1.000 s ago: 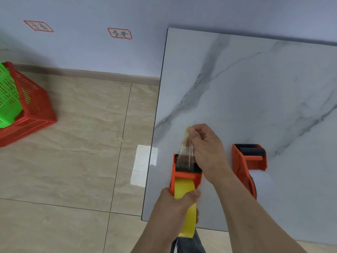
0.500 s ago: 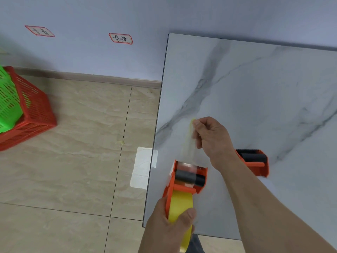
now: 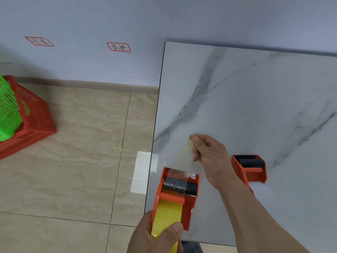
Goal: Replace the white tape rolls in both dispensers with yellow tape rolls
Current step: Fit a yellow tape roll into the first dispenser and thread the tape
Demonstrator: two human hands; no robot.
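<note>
The left hand (image 3: 156, 234) clamps the light yellow-tape dispenser (image 3: 176, 196) while the right hand (image 3: 209, 157) pinches its thin, sticky, probably crease-prone tape end (image 3: 187, 150).

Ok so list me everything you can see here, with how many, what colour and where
Held dispenser: 1, orange, over the table's near left edge.
Yellow tape roll: 1, in the held dispenser.
Tape strip: 1, pale yellow, stretched from the dispenser to the right hand.
Second dispenser: 1, orange, on the table, partly behind the right forearm.
Table: 1, grey-white marble.
Baskets: 2, red holding green, far left floor.
Wall labels: 2, red-edged.
White sheet: 1, on the floor.
Left hand: grips the roll.
Right hand: pinches the strip.
</note>
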